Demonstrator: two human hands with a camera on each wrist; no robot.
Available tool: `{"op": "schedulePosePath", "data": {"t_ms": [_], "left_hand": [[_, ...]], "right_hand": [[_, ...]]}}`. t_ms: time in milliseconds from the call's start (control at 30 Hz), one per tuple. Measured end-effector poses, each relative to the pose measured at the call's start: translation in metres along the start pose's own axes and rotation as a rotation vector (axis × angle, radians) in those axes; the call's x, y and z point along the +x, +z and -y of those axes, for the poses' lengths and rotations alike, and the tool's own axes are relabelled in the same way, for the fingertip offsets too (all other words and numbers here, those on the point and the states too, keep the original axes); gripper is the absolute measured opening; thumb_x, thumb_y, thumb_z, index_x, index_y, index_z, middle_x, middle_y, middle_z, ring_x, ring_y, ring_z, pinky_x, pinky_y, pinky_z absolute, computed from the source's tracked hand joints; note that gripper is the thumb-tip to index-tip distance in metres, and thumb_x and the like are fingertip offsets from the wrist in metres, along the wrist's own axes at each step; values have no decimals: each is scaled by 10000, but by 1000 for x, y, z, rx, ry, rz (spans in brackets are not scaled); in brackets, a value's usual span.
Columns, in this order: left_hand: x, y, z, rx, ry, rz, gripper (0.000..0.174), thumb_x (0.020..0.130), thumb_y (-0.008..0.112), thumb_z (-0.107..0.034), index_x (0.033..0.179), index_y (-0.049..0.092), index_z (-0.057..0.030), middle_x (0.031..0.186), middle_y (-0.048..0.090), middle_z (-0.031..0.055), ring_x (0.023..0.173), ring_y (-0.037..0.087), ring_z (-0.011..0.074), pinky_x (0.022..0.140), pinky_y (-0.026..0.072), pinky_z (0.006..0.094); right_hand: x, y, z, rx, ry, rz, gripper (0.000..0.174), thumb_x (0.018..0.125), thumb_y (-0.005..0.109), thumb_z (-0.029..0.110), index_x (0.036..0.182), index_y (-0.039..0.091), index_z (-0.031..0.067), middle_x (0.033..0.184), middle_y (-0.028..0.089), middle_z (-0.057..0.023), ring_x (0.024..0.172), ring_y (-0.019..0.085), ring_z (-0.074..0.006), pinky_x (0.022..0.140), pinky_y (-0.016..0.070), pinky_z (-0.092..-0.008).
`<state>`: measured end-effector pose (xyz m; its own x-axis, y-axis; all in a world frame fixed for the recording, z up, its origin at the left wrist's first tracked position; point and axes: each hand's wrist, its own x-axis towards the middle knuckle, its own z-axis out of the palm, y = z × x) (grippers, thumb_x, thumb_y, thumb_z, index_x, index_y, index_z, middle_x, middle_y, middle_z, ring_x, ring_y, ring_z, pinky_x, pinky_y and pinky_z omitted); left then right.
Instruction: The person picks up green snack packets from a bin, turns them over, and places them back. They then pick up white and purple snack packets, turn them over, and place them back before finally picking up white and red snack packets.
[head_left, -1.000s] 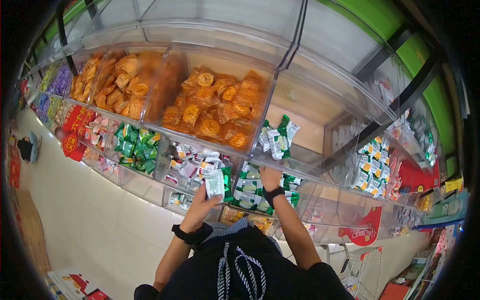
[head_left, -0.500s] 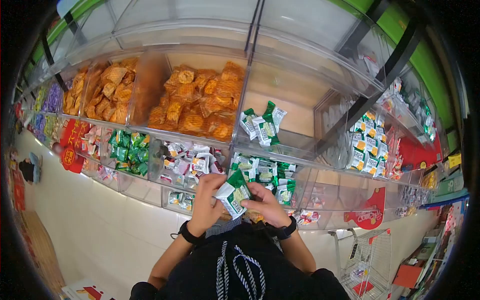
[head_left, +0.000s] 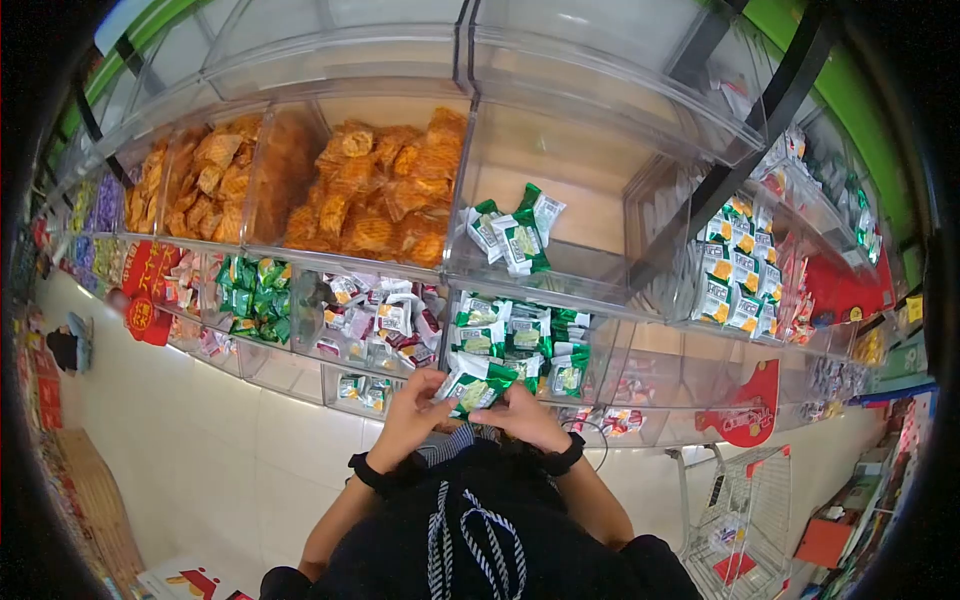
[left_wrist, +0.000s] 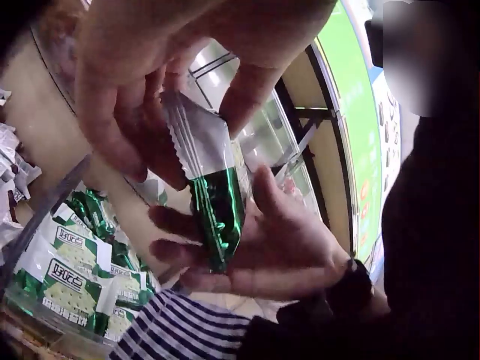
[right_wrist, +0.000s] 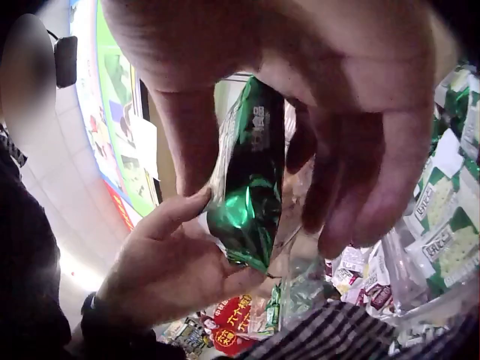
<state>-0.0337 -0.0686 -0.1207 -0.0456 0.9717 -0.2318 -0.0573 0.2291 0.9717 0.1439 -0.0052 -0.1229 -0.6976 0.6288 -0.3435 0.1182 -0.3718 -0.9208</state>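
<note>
Between both hands, close to my body, is a green and white snack packet (head_left: pixel 478 384). My left hand (head_left: pixel 405 418) pinches its left end; the left wrist view shows the white crimped end of the packet (left_wrist: pixel 201 146) between thumb and fingers. My right hand (head_left: pixel 528 420) holds the other end, and in the right wrist view its thumb and fingers lie on either side of the shiny green side of the packet (right_wrist: pixel 255 161). Just beyond the hands, a clear bin holds several matching packets (head_left: pixel 530 335).
A higher bin holds a few more green and white packets (head_left: pixel 520 240). Orange-wrapped snacks (head_left: pixel 365 190) fill the bins to its left. Below them lie pink and white packets (head_left: pixel 395 315) and green packets (head_left: pixel 255 295). A shopping cart (head_left: pixel 740 510) stands at the right.
My right hand has come back from the lower bin to meet the left at the packet. Held now by both hands, the packet has been turned so its printed face lies flatter.
</note>
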Motion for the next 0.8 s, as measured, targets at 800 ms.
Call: {"op": "schedulePosePath", "data": {"t_ms": [800], "left_hand": [[30, 9, 6, 202, -27, 159, 227, 814, 504, -123, 1017, 492, -21, 774, 550, 53, 713, 547, 100, 644, 432, 225]], "right_hand": [[43, -117, -78, -365, 12, -626, 460, 614, 671, 190, 929, 441, -53, 826, 569, -187, 786, 566, -306, 651, 442, -359]]}}
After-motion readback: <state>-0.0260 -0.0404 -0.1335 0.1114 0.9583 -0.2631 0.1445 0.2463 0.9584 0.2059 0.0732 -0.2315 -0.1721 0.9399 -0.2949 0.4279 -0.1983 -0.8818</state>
